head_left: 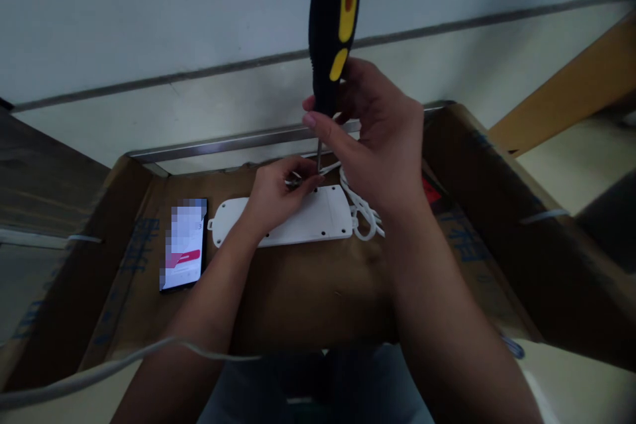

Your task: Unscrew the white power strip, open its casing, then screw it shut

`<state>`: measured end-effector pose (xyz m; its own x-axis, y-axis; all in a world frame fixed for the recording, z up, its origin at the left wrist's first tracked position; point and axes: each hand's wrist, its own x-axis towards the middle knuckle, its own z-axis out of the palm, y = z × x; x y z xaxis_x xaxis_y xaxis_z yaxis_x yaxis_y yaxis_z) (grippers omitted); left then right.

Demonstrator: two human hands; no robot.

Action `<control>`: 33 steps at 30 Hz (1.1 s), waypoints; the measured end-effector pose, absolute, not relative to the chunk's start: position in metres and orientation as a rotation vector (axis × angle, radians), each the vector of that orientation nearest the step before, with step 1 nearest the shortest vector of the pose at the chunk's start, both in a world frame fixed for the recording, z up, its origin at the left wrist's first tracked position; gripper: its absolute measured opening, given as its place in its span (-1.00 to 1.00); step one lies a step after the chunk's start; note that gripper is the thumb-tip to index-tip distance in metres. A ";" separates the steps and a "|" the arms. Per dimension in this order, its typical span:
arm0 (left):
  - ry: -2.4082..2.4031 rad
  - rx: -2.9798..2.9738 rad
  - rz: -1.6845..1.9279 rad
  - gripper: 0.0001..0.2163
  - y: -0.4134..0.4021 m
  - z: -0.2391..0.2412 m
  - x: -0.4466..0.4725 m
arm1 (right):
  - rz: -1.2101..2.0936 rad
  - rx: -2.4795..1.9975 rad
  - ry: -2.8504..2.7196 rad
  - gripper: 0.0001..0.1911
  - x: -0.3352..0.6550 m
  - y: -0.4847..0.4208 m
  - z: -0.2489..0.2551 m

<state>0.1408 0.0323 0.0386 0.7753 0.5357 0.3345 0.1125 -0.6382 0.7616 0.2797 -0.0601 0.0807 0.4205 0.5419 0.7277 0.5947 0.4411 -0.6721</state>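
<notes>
A white power strip [308,222] lies with its underside up, showing several dark screw holes; its white cord [365,215] is coiled at the right end. My right hand [380,129] grips the lower handle of a black and yellow screwdriver [330,26], held upright with its shaft pointing down. Over the far edge of the strip, my left hand [283,192] pinches thumb and fingers together at the bottom of the shaft. The screwdriver tip is hidden by those fingers, and whatever small thing they hold cannot be made out.
A phone [183,245] with a lit screen lies left of the strip. Everything rests on brown cardboard [318,298] with raised sides and a metal rail [238,142] behind. A pale cable [99,371] crosses the lower left. Something red [433,192] sits at the right.
</notes>
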 end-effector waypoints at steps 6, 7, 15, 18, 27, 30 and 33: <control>0.477 2.195 0.697 -0.85 0.030 0.043 0.141 | -0.024 -1.197 -1.270 -0.62 0.274 -0.067 0.085; 0.488 2.186 0.715 -0.86 0.029 0.042 0.141 | -0.068 -1.219 -1.259 -0.63 0.274 -0.066 0.086; 0.530 2.173 0.732 -0.81 0.030 0.039 0.144 | -0.101 -1.191 -1.261 -0.70 0.277 -0.066 0.085; 0.444 2.222 0.553 -0.67 0.036 0.041 0.138 | -0.101 -1.221 -1.272 -0.75 0.277 -0.067 0.085; 0.361 2.283 0.306 -0.59 0.042 0.040 0.132 | -0.120 -1.213 -1.262 -0.75 0.275 -0.065 0.083; 0.378 2.295 0.288 -0.61 0.041 0.042 0.133 | -0.105 -1.190 -1.256 -0.76 0.274 -0.066 0.085; 0.384 2.296 0.286 -0.63 0.041 0.043 0.134 | -0.085 -1.197 -1.256 -0.76 0.273 -0.068 0.086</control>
